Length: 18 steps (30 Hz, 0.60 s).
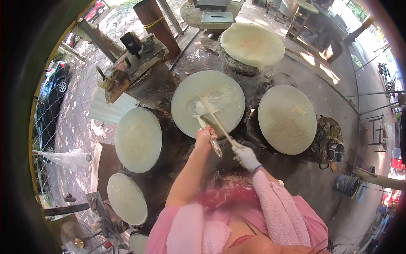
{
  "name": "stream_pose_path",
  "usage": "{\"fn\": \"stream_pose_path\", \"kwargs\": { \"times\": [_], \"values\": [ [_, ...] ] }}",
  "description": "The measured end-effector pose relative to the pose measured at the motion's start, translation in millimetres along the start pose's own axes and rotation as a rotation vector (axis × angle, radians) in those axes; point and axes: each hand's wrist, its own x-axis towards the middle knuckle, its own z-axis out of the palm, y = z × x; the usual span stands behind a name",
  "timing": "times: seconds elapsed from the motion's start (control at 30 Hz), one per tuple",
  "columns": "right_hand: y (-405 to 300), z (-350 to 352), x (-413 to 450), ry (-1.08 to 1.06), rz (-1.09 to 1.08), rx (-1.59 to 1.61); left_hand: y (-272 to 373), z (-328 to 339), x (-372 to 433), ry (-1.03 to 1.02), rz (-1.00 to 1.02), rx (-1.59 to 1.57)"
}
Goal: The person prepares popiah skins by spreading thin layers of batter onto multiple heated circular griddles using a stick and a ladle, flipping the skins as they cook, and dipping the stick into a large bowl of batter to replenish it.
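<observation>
My bare left hand (206, 135) grips the handle of a pale long-handled utensil (200, 121). The utensil's head lies over a round, light-coloured griddle (187, 85), beside a small white mass (206, 108) that could be batter or dough. My right hand (248, 157), in a white glove, closes around the end of a slim wooden stick (219, 122). The stick slants across the griddle, passing over the white mass; whether it touches the surface is unclear. Thin whitish smears mark the griddle's right part. Both forearms come in from the near side.
More round griddles stand around: one at right (287, 119), one at left (138, 139), another lower left (127, 198). Behind, a large pale flatbread (252, 44) drapes over a round support. A metal pot (337, 152) and dark bucket (347, 185) are at right; wire fencing is left.
</observation>
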Motion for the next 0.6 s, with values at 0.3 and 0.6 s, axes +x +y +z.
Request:
{"fn": "stream_pose_path", "kwargs": {
  "times": [0.3,0.6],
  "values": [
    [-31.3,7.3,-4.0,-0.278,0.279,-0.045,-9.3,-10.3,1.6,-0.148,-0.202,-0.694],
    [-15.6,-40.9,42.2,-0.186,-0.286,-0.724,2.7,-105.0,-146.0,-0.709,0.094,-0.636]
  ]
}}
